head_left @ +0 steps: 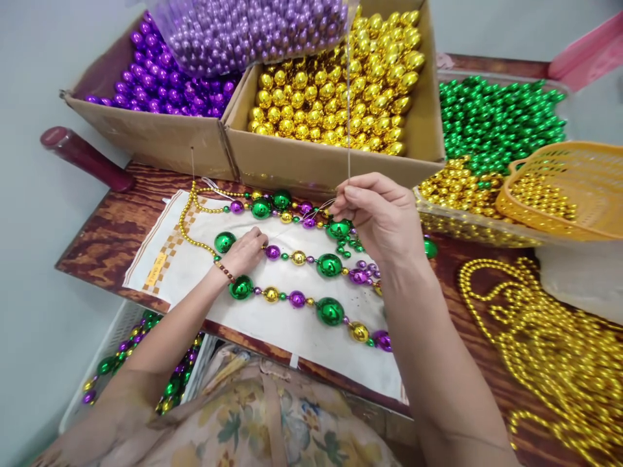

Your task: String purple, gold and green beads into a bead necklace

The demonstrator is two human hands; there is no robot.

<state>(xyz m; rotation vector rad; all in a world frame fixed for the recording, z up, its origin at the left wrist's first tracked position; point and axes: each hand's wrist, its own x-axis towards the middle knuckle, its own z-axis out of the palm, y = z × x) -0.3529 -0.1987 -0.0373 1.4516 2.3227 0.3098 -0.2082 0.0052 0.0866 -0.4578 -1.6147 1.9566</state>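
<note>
My right hand (377,214) is raised over the white cloth (287,324), thumb and fingers pinching a long thin needle (348,117) that stands upright in front of the gold bead box. Loops of fine white thread (318,209) trail from these fingers. Lower on the left, my left hand (247,251) rests on the cloth, its fingers closed on a bead strand (298,258) of green, purple and gold beads. A second bead strand (296,299) lies nearer to me, and more beads lie beyond. Small gold beads (182,220) run from the strands toward a peg-like pin.
Cardboard boxes hold purple beads (165,84) and gold beads (331,97); a bag of lilac beads (257,32) lies above them. At right are green beads (501,117), a yellow basket (574,188) and gold chains (549,344). A dark red bottle-like object (87,159) leans left.
</note>
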